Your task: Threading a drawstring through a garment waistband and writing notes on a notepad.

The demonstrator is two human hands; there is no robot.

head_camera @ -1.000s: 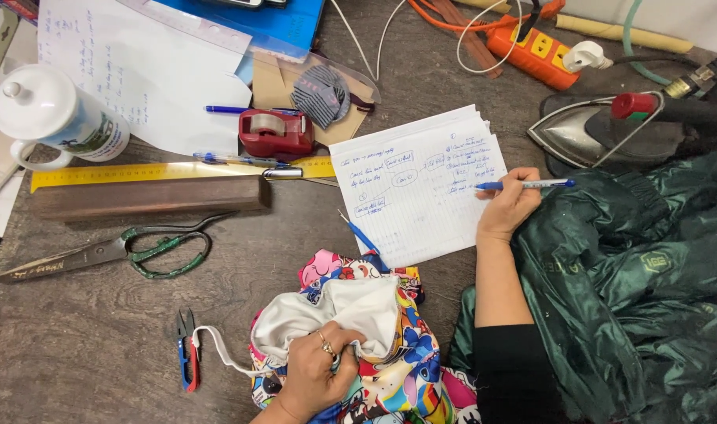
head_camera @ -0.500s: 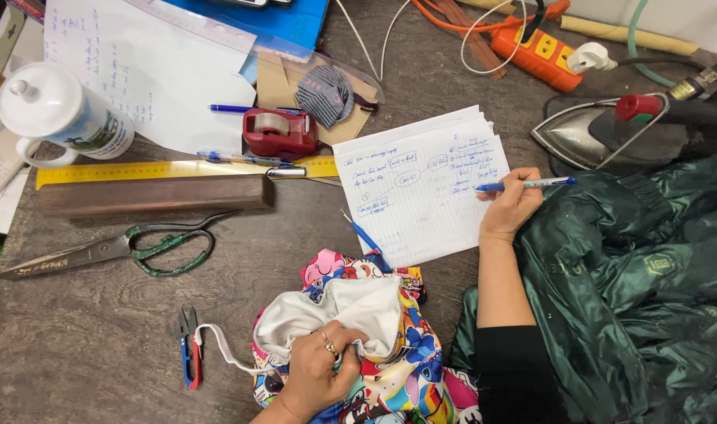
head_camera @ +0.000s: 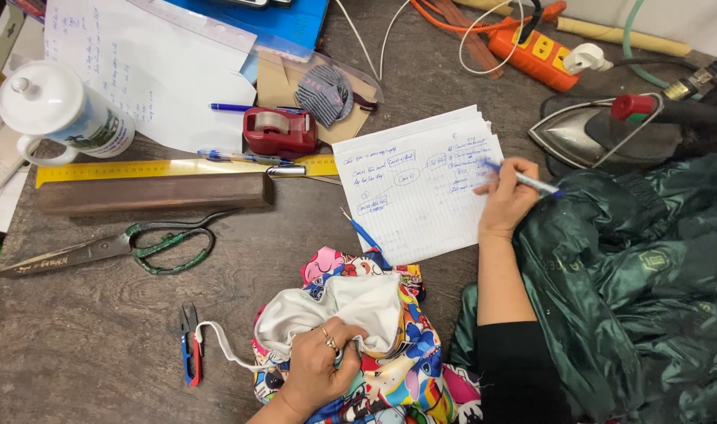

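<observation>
Two hands busy. Right hand [head_camera: 506, 200], right of centre, pinches blue pen [head_camera: 525, 181], tip on stack of lined sheets [head_camera: 417, 188] at centre frame. Left hand [head_camera: 321, 371], bottom centre, clenched on bunched cloth [head_camera: 374, 330]: white lining, bright cartoon print. Judged soft, light, limp; likely to sag and slip, so best gripped at gathered folds or hem. Paper thin, easily creased; best held flat by edge. Also present: scissors [head_camera: 115, 247] at left, small snips [head_camera: 189, 345] lower left, green jacket [head_camera: 641, 275] at right.

The right hand [head_camera: 506, 200] holds a pen [head_camera: 523, 180] on the paper [head_camera: 417, 188]. The left hand [head_camera: 319, 369] grips colourful cloth [head_camera: 397, 345] near it.
</observation>
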